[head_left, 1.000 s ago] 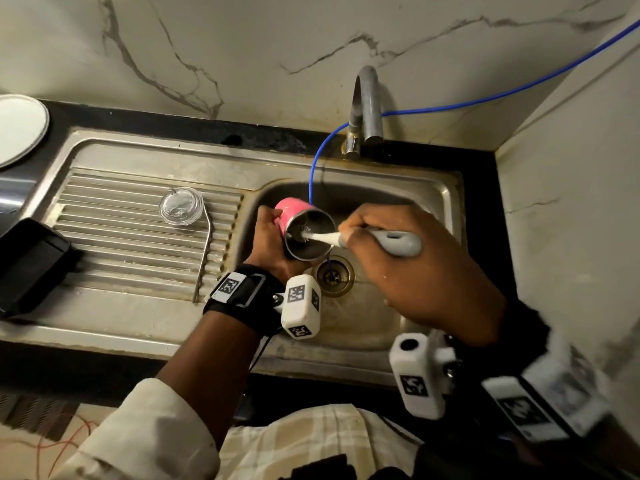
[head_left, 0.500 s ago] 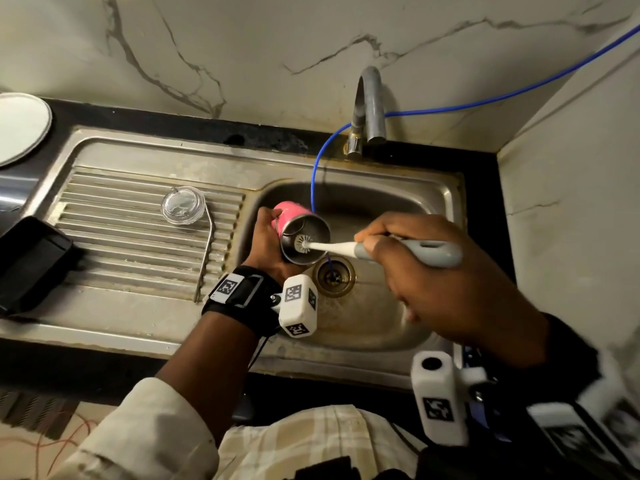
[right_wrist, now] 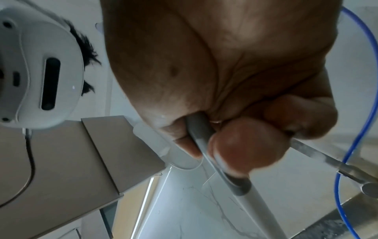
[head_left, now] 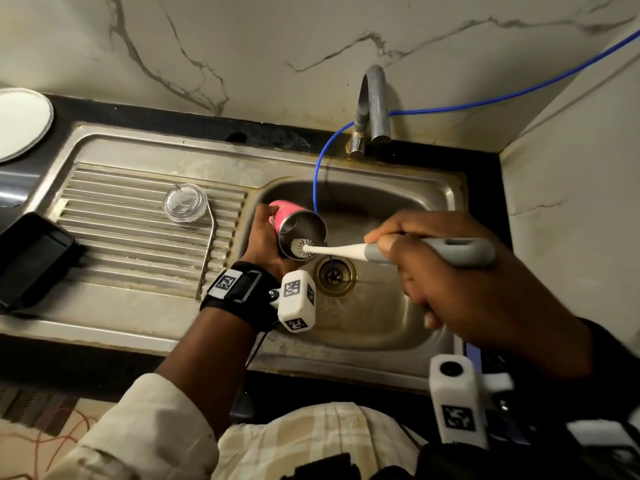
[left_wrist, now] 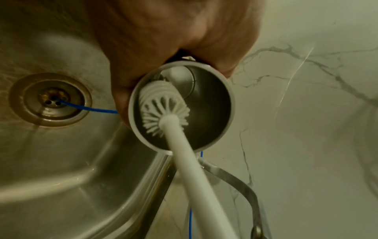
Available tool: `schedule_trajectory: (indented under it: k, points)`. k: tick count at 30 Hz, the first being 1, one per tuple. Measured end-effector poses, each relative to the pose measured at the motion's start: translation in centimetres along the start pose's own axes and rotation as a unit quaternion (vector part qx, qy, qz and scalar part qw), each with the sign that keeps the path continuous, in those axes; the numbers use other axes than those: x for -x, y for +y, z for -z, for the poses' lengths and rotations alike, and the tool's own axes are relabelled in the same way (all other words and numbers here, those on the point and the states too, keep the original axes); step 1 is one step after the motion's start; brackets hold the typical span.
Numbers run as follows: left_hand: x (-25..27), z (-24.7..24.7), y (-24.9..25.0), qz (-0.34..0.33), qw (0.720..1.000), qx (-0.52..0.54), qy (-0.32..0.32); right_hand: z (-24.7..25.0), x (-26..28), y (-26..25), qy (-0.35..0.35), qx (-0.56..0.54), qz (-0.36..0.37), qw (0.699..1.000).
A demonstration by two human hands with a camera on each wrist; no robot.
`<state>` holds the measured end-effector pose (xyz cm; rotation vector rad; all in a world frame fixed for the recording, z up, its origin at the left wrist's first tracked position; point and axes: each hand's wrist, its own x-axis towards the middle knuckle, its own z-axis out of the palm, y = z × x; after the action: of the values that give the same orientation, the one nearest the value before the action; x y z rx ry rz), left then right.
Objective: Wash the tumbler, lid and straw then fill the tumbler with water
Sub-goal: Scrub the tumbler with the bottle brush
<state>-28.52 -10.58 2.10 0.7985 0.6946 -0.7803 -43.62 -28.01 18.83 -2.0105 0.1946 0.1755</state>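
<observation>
While left hand (head_left: 265,244) grips tumbler (head_left: 300,233) tilted over sink (head_left: 446,195), right hand (head_left: 460,282) pinches brush (head_left: 332,250), head just inside. Scrubbing step; next likely rinse, then lid (head_left: 185,202), straw (head_left: 207,251).

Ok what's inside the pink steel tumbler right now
The white bottle brush's bristled head sits inside the pink steel tumbler, against the bare metal wall near the rim. The left hand grips the tumbler. Its base is partly hidden behind the bristles.
</observation>
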Motion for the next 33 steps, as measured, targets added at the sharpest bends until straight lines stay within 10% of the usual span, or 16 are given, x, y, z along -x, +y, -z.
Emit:
schedule_trajectory:
  k: [33]
  points:
    - [-0.3, -0.2, 0.9, 0.03, 0.999, 0.015, -0.007, -0.4, 1.1, -1.3, -0.01, 0.082, 0.018, 0.996]
